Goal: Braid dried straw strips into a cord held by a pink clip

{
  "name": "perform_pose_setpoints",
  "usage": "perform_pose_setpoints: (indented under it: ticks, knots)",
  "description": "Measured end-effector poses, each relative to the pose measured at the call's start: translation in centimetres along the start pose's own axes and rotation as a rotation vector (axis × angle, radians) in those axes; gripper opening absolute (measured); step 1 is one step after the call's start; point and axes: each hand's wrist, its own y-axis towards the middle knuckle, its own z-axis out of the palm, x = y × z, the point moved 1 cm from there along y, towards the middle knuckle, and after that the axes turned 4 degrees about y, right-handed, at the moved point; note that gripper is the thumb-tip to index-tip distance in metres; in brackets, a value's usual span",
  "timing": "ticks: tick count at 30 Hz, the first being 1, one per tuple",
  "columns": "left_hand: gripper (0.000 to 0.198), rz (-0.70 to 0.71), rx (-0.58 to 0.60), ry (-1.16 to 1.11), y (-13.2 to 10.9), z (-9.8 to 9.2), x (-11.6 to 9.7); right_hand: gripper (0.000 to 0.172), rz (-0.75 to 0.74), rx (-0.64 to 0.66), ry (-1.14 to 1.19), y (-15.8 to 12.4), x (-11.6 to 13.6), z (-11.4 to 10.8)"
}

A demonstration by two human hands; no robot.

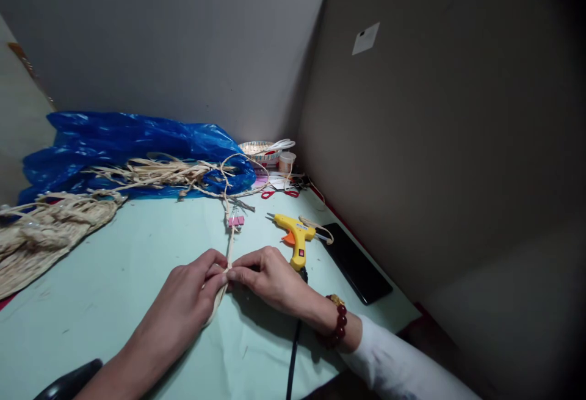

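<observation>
A pale braided strand of dried plant fibre (231, 246) runs toward me from a pink binder clip (236, 221) on the table. My left hand (195, 287) pinches the strand between thumb and fingertips. Right against it, my right hand (268, 278) pinches the same spot, its thumb and forefinger touching the fibre. Loose fibre ends pass beneath my left hand toward the table's near side. Beyond the clip, the strand curls up into a thin loop near the blue bag.
A yellow glue gun (297, 235) and a black phone-like slab (357, 265) lie at right. Behind are red-handled scissors (280, 193), a small basket (256, 148) and a blue plastic bag (137, 137) with dried fibres (160, 171). Woven fibre work (50, 229) lies left. A grey wall borders the right.
</observation>
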Motion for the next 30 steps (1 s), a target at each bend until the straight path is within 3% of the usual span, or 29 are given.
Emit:
perform_pose_setpoints:
  ticks: [4,8,13,16,19,24,28,30]
  knots:
    - [0.024,0.0,-0.041,0.189,-0.9,-0.5,-0.7,0.029,0.044,-0.064,0.132,-0.2,-0.3,0.2]
    - [0.028,0.084,-0.14,0.306,-1.7,-0.2,-0.3,0.028,0.031,-0.12,0.066,-0.5,0.0,0.4]
    - [0.025,0.403,-0.368,0.418,-2.3,1.0,-0.2,0.029,0.007,-0.171,0.056,-0.6,0.1,0.5]
    - [0.024,0.602,-0.419,0.497,-2.4,1.8,-0.4,0.028,0.021,-0.125,0.207,-0.4,-0.2,0.3]
    - [0.025,0.701,-0.442,0.638,-2.5,2.4,-0.5,0.022,0.102,-0.073,0.411,-0.3,-0.5,0.1]
    - [0.034,0.715,-0.405,0.801,-2.8,3.0,-0.9,0.021,0.156,-0.073,0.567,-0.2,-0.3,0.4]
    - [0.02,0.65,-0.35,0.587,-2.8,2.3,-1.2,0.023,0.157,-0.051,0.568,-0.4,-0.1,0.5]
    - [0.02,0.535,-0.352,0.408,-2.4,1.4,-1.1,0.027,0.144,-0.029,0.571,-0.5,-0.2,0.4]
